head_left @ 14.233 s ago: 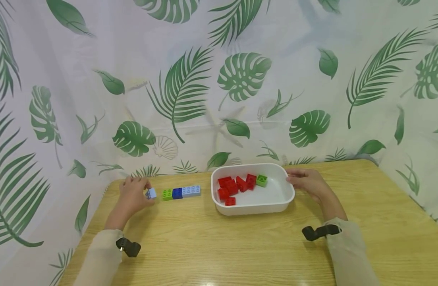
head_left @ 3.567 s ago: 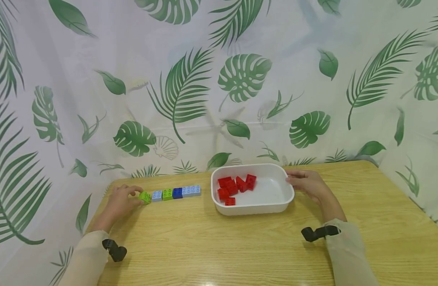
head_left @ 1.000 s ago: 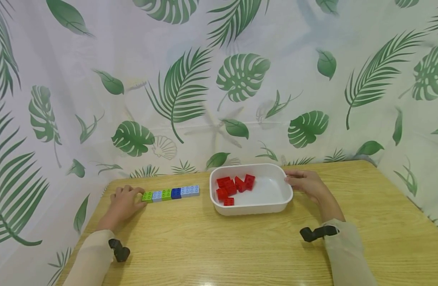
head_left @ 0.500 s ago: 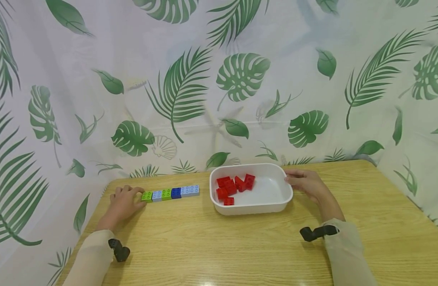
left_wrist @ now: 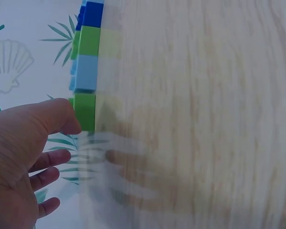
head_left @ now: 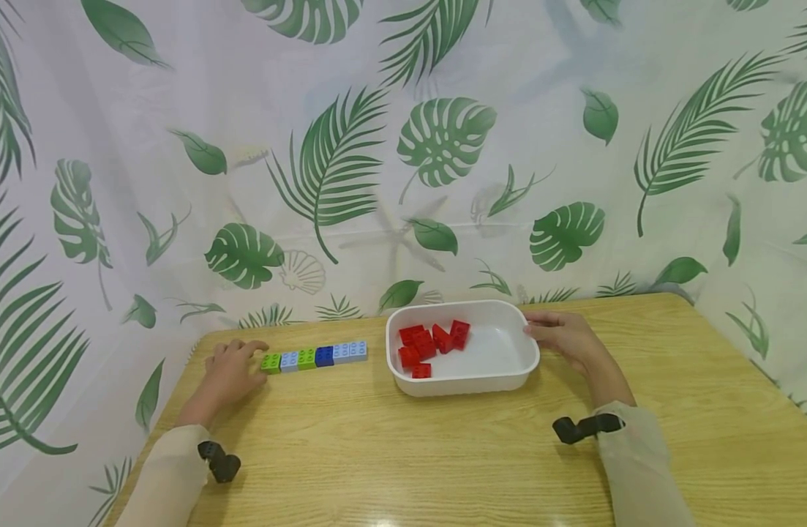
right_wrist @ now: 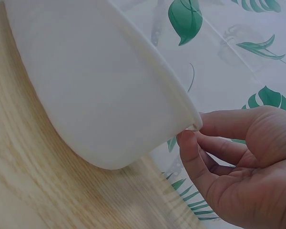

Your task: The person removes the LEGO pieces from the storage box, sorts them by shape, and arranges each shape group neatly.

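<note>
End green brick (head_left: 271,364): sits flat at the left end of the row; a few seconds ago it was tipped up in the fingers.
Row of bricks (head_left: 315,357): from the left, that green one, a light blue brick (head_left: 290,361), a second green brick (head_left: 306,358), a dark blue brick (head_left: 324,356), then light blue at the far end (head_left: 349,353), studs up. Whether the two leftmost touch, I can't tell.
Left hand (head_left: 232,373): its grasp looks slackened; the index finger, which was down on the brick half a second ago, now arches clear of it. The thumb tip is right by the brick, contact unclear, and the other fingers hang loose.
White tray (head_left: 469,386): stands on the table (head_left: 403,439), right of the row, with only red bricks (head_left: 423,344) showing; the green one seen inside it earlier is gone.
Right hand (head_left: 568,344): pinches the tray's rim at its right end, just as before.
Placing: looks finished for this brick, I'd judge. The row is one longer, and every colour but red seems out of the tray.
</note>
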Available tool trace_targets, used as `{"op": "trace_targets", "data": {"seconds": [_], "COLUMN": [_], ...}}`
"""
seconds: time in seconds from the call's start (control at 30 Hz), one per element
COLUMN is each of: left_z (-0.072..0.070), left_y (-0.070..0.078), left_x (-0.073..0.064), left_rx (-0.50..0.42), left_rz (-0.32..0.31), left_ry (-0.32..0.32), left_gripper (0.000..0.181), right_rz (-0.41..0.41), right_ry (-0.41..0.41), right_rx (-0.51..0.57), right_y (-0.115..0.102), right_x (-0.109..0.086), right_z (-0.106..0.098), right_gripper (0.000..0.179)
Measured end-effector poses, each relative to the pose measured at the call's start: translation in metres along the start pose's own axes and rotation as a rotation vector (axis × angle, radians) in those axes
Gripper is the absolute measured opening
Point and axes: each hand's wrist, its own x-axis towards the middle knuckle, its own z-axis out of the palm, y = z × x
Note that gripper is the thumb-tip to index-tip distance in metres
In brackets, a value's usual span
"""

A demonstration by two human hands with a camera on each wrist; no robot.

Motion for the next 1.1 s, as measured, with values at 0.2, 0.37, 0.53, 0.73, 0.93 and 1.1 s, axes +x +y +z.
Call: {"op": "trace_targets", "data": {"seconds": [0.2,0.37,0.53,0.73,0.93,1.1], "left_z": [-0.007,-0.012,-0.015,-0.012,-0.005,0.002], "left_y": [0.022,0.048,0.078,0.113,0.141,0.163], "left_x": [0.004,0.01,0.015,0.023,0.03,0.036], "left_rx": [-0.013,-0.023,-0.042,-0.063,-0.131,-0.141], "left_rz": [0.047,0.118,0.188,0.243,0.315,0.351], "left_ry": [0.031,0.062,0.094,0.075,0.027,-0.002], "left_gripper": [0.05,0.05,0.047,0.046,0.045,0.044], "right_rz": [0.001,-0.002,-0.01,-0.019,-0.012,-0.013], "right_ry": [-0.006,-0.004,-0.008,-0.016,-0.013,-0.017], "right_rx": [-0.001,0.008,0.012,0.02,0.025,0.023], "right_y": [-0.002,-0.002,-0.001,-0.001,-0.001,0.001], "right_x": [0.0,0.0,0.001,0.001,0.002,0.004], "right_z": [0.0,0.0,0.0,0.001,0.0,0.0], "right_gripper": [0.054,0.054,0.055,0.056,0.056,0.056]}}
